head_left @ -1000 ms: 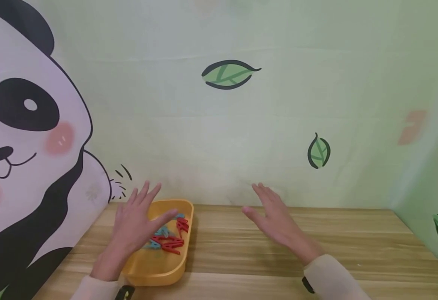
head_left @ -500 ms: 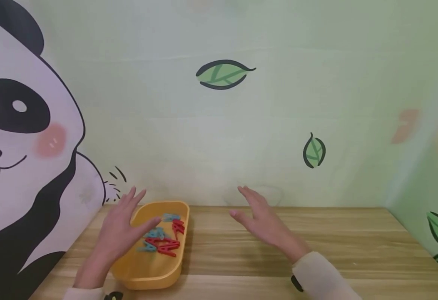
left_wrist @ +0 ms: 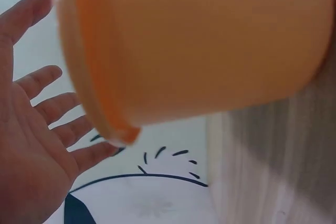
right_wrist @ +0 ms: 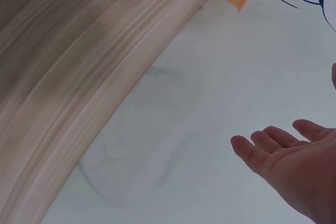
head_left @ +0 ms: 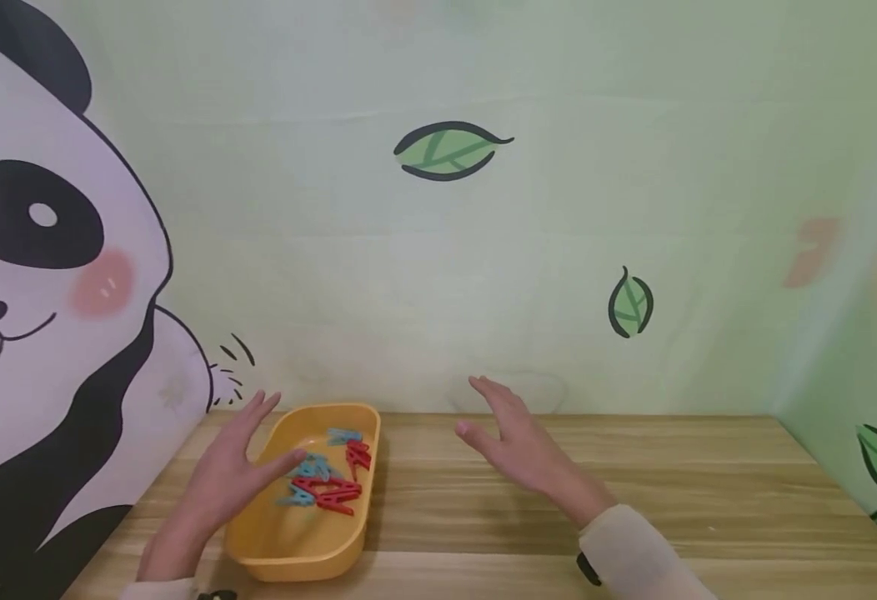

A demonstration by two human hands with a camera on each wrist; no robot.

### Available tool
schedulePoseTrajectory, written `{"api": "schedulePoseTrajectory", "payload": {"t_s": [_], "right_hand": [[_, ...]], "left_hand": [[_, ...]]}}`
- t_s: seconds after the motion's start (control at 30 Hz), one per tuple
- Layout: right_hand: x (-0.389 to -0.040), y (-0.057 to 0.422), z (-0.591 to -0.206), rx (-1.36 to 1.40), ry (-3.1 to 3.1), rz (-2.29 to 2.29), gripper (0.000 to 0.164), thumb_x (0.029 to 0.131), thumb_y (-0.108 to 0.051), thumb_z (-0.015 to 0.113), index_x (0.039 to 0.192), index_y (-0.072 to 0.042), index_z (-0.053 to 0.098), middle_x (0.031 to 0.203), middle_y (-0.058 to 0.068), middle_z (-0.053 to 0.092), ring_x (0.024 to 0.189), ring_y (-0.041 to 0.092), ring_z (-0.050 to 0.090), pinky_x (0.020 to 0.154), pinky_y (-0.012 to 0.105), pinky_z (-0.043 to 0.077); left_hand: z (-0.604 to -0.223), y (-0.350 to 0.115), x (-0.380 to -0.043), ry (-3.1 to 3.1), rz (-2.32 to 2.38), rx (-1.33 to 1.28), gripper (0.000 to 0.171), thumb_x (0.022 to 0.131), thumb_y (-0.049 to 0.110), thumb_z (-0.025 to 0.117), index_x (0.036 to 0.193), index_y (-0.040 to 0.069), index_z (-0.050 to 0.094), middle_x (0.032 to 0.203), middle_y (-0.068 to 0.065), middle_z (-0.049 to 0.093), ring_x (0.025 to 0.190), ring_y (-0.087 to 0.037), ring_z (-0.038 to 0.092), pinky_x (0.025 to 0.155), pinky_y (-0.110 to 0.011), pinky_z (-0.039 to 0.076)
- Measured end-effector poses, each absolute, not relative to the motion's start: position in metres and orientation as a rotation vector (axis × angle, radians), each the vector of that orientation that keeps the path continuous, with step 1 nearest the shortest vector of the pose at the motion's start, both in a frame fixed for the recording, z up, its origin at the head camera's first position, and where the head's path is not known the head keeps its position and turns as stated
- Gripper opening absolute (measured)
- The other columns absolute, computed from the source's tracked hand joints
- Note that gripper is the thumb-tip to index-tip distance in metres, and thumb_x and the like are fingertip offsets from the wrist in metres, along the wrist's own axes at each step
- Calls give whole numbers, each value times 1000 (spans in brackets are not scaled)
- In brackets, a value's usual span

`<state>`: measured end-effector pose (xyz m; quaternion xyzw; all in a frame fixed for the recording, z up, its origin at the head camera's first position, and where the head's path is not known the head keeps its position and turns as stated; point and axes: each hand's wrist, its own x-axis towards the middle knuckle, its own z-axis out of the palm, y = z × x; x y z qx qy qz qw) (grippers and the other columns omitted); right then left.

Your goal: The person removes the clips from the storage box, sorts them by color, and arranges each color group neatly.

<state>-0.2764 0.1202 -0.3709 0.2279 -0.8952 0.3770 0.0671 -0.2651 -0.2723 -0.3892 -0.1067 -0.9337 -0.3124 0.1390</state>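
My left hand (head_left: 217,479) hovers over the left side of a yellow-orange plastic basin (head_left: 303,537), fingers spread and holding nothing. In the left wrist view, the basin's outer wall (left_wrist: 210,45) fills much of the picture, with the spread fingers of the left hand (left_wrist: 34,150) beyond its rim. Red clothespins (head_left: 337,493) and blue clothespins (head_left: 314,467) lie loose inside the basin, toward its right side. To the right of the basin, my right hand (head_left: 521,446) is raised above the table, thumb apart and fingers extended. The right wrist view shows this hand (right_wrist: 299,171) with nothing in it.
The wood-grain table (head_left: 671,492) runs back to a pale green backdrop (head_left: 318,208) with a printed panda (head_left: 131,350) at left and printed leaves. Another panel of the backdrop (head_left: 874,350) stands along the right side.
Both hands have drifted left and slightly down, still empty. The left hand now covers less of the basin, so more clothespins show. The head view has shifted slightly.
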Motion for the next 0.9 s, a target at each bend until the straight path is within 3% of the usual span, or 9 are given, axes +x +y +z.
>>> {"api": "schedulePoseTrajectory", "payload": {"t_s": [0.2,0.47,0.63,0.9], "right_hand": [[-277,116,-373,698,-2671,1197,81,105,-47,64,167,-8,30,171,15,30,156,34,28,125,56,25],[-277,106,-373,737,-2611,1275,79,103,-39,71,166,-8,34,168,14,36,153,35,35,123,57,29],[-275,99,-376,743,-2606,1320,78,103,-40,70,165,-9,34,167,13,38,151,35,39,121,60,32],[-273,96,-378,710,-2638,1310,78,104,-42,69,166,-12,33,167,12,39,151,33,39,121,58,32]], "left_hand": [[-400,-278,-267,-2706,-952,-234,91,95,51,78,162,4,39,167,-31,29,149,-56,29,114,-73,31],[-411,-285,-272,-2685,-1065,-216,79,98,32,80,158,-2,42,161,-31,39,144,-55,39,105,-61,49],[-420,-290,-273,-2651,-1054,-202,64,98,18,79,151,-3,52,152,-33,51,135,-55,51,97,-57,56],[-426,-293,-273,-2589,-1098,-50,42,98,10,77,137,-3,68,129,-29,69,112,-43,72,88,-51,61]]}}
